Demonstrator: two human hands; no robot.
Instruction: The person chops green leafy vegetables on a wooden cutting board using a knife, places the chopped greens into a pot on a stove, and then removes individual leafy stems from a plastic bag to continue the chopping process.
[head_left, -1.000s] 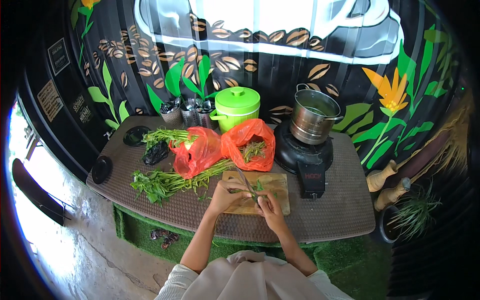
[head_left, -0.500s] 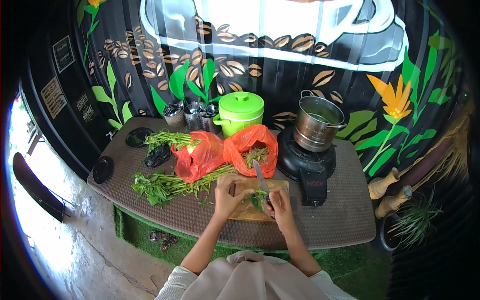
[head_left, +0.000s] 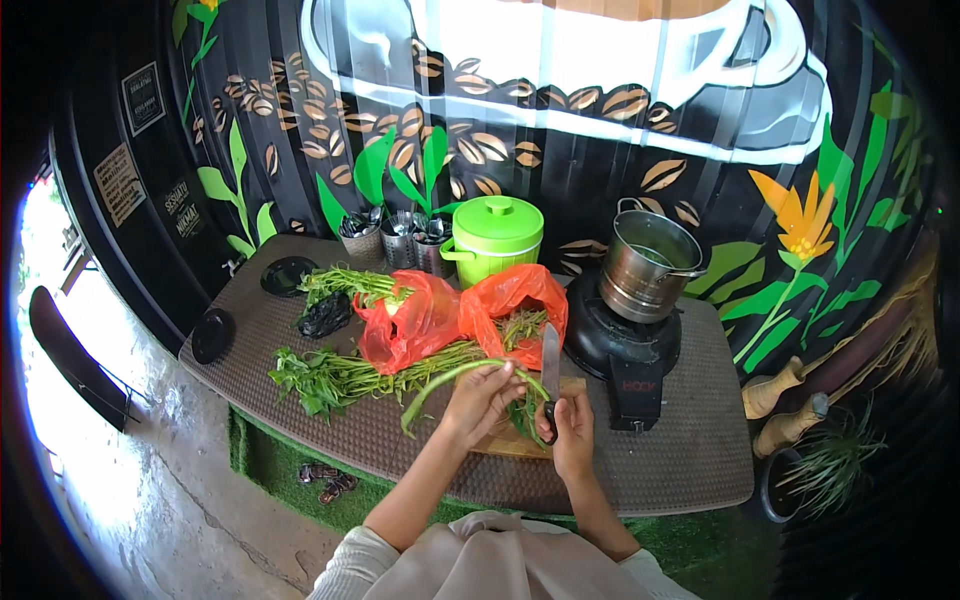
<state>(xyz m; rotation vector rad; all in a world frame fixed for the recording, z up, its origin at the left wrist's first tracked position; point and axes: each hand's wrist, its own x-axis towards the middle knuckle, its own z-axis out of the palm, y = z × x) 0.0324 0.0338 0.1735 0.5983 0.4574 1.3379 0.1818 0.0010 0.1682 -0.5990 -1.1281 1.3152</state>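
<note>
My left hand [head_left: 480, 402] pinches a long, curved green vegetable stem [head_left: 425, 393], which arches over the fingers towards the knife. In my right hand [head_left: 573, 436] is a kitchen knife [head_left: 550, 362] with a black handle, its blade pointing up and away. Both hands are over a wooden cutting board [head_left: 513, 443], mostly hidden by them. Green leaves [head_left: 522, 418] show between the hands, above the board. To the left lies a bunch of leafy greens [head_left: 325, 378] with long stems. Just beyond the board an open red plastic bag [head_left: 490, 318] holds cut stem pieces.
Another red bag [head_left: 405, 335] with greens lies left of centre, beside a black plastic bag [head_left: 325, 315]. Behind stand cutlery holders [head_left: 398, 245] and a lime-green lidded container [head_left: 492, 245]. At right, a steel pot [head_left: 650, 265] sits on a black stove [head_left: 625, 340]. Two black plates [head_left: 212, 336] lie far left.
My left hand has lifted a long stem up from over the board. The knife in my right hand has turned more upright. The whole view has shifted slightly.
</note>
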